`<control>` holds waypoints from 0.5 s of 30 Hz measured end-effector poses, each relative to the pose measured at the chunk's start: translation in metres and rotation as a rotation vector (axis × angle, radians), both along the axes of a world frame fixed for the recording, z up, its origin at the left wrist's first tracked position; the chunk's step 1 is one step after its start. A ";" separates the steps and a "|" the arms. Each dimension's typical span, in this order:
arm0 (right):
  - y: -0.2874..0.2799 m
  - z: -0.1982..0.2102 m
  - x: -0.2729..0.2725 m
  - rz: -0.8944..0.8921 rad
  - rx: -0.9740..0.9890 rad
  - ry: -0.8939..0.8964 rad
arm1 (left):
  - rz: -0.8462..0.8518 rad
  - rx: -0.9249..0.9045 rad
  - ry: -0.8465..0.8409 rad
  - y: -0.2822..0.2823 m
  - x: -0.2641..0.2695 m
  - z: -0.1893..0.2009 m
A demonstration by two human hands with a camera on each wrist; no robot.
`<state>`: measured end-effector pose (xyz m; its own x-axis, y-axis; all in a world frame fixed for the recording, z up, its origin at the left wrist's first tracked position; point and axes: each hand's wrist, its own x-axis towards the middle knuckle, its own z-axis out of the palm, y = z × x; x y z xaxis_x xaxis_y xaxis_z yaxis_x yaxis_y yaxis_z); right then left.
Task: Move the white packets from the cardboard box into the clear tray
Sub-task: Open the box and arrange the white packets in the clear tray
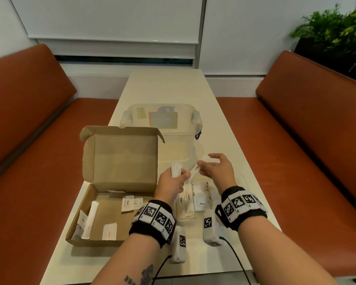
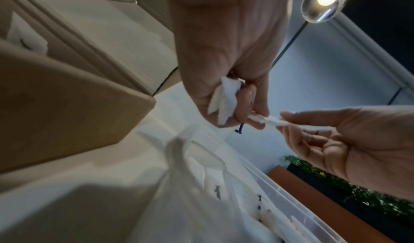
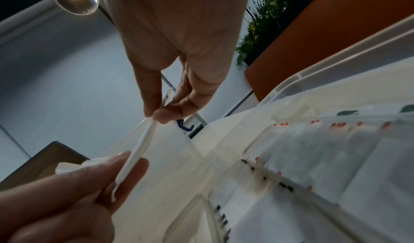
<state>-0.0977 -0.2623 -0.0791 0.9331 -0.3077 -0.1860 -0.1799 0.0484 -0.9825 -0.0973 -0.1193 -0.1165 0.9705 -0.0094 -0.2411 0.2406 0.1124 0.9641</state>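
I hold the slim white paper sugar stick packet [image 1: 194, 173] at both ends, directly above the clear plastic compartment tray [image 1: 242, 180]. My left hand [image 1: 171, 183] pinches its lower end between thumb and forefinger; my right hand [image 1: 216, 168] pinches the upper end between thumb and fingertip, with the remaining fingers loosely spread. The packet's long axis runs diagonally, rising from the left hand toward the right hand and away from me. The tray lies below and slightly nearer me than the packet, so the right hand is the nearer hand for the drop, I judge.

The left hand also grips a bundle of white paper stick packets [image 1: 176, 170] in its curled fingers, standing upright out of the fist (the count is not legible).

The tray is thin, glossy and transparent, divided by low walls. One compartment holds white sticks printed "Sugar" [image 1: 185, 198], lying with their long axes pointing away from me; the adjoining one holds a flat square white sachet printed "Pepper" [image 1: 200, 199]. To match, the held stick needs turning to that same heading, I judge.

The open brown corrugated cardboard box [image 1: 119, 159] sits just left of the tray, lid upright. Inside remain a long white stick packet [image 1: 90, 220], small flat white sachets [image 1: 127, 203] and a white sachet with red print [image 1: 109, 233]. The paper looks matte, light and easily creased.
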 end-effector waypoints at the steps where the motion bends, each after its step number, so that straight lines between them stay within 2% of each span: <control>1: 0.003 -0.001 -0.001 0.016 0.033 0.034 | 0.021 -0.005 -0.003 0.000 0.001 0.000; 5: 0.010 -0.004 -0.003 0.095 0.006 0.077 | 0.023 -0.010 -0.015 0.002 0.002 0.001; 8: 0.007 -0.006 -0.001 0.064 -0.072 0.072 | 0.067 -0.005 -0.014 0.003 0.004 0.002; 10: 0.004 -0.009 0.000 0.071 -0.178 0.127 | 0.116 -0.061 0.017 0.003 0.006 0.003; 13: 0.012 -0.017 -0.003 0.208 -0.401 0.259 | 0.147 -0.177 0.078 0.003 0.007 0.005; 15: 0.023 -0.023 -0.007 0.288 -0.577 0.282 | 0.141 -0.214 0.101 0.001 0.007 0.006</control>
